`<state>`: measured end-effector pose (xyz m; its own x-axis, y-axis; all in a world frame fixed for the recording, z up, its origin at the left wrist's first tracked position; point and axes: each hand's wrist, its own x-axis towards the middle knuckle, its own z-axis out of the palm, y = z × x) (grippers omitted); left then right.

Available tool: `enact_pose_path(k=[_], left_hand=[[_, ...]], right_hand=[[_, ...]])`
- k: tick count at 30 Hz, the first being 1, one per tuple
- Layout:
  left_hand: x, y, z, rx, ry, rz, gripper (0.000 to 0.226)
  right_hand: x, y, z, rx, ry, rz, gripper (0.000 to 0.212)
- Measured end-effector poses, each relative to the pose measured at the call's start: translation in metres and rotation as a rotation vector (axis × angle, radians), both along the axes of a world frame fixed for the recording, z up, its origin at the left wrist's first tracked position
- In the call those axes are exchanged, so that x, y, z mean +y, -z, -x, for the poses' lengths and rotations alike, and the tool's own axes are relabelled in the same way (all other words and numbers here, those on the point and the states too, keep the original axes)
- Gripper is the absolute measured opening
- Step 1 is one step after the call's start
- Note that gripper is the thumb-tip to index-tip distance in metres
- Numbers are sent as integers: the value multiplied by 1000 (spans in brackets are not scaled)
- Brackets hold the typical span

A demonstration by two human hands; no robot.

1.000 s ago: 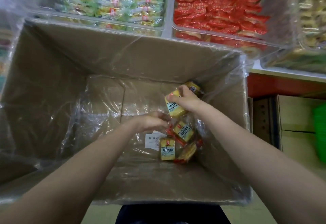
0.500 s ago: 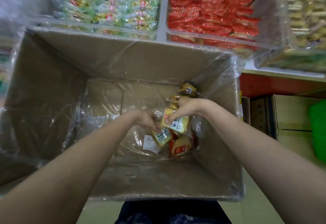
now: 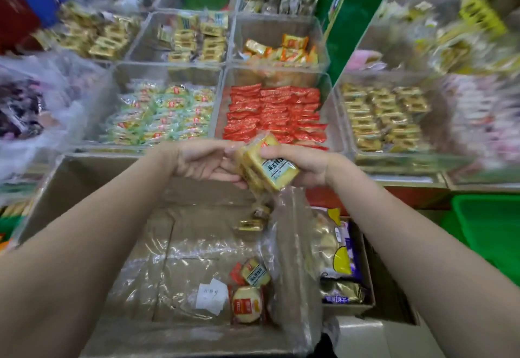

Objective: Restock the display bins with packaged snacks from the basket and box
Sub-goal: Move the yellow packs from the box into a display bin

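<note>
- Yellow packets [image 3: 267,164]: a small stack, held above the box's far edge, in front of the bins.
- Box [image 3: 84,177]: cardboard, plastic-lined; a few packets [image 3: 249,291] and a paper slip [image 3: 211,295] lie at its bottom.
- Red-packet bin [image 3: 329,110]: full; green-packet bin [image 3: 112,98] beside it.
- Right hand [image 3: 306,167]: fingers curled over the stack's top.
- Left hand [image 3: 202,160]: fingers wrapped around the stack's left side.

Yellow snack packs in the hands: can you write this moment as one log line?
hands: both hold yellow snack packs | place: above box | left in box: few packs | bins: not reached
</note>
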<state>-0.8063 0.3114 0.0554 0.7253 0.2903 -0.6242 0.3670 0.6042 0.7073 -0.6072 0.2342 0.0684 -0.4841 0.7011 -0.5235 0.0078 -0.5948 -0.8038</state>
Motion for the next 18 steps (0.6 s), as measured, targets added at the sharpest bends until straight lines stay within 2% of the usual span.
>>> enact_pose_path(k=[4, 6, 8, 10, 12, 14, 15, 16, 18], left_hand=[[-5, -14, -100, 2, -99, -66, 35], [-10, -15, -157, -5, -140, -86, 33], [-18, -14, -215, -11, -189, -115, 29], [-25, -10, -275, 2, -293, -220, 15], [-30, -4, -332, 128, -383, -488, 12], [-30, 4, -374, 420, -239, -996, 19], [-30, 7, -391, 511, -109, -1179, 27], [-30, 10, -406, 557, 29, -1275, 36], [-28, 20, -431, 614, 303, -1359, 47]], right_hand=[[-8, -15, -92, -60, 153, -120, 49], [-12, -15, -145, -108, 169, -143, 43], [-14, -17, -197, -224, 173, -170, 52], [-11, -20, -248, -402, 189, -253, 68], [-4, -19, -300, -720, 158, -409, 79], [7, -14, -348, -1164, -6, -556, 97], [12, -11, -367, -1357, -112, -586, 106], [16, -8, -383, -1507, -204, -598, 110], [24, 2, -406, -1666, -353, -624, 106]])
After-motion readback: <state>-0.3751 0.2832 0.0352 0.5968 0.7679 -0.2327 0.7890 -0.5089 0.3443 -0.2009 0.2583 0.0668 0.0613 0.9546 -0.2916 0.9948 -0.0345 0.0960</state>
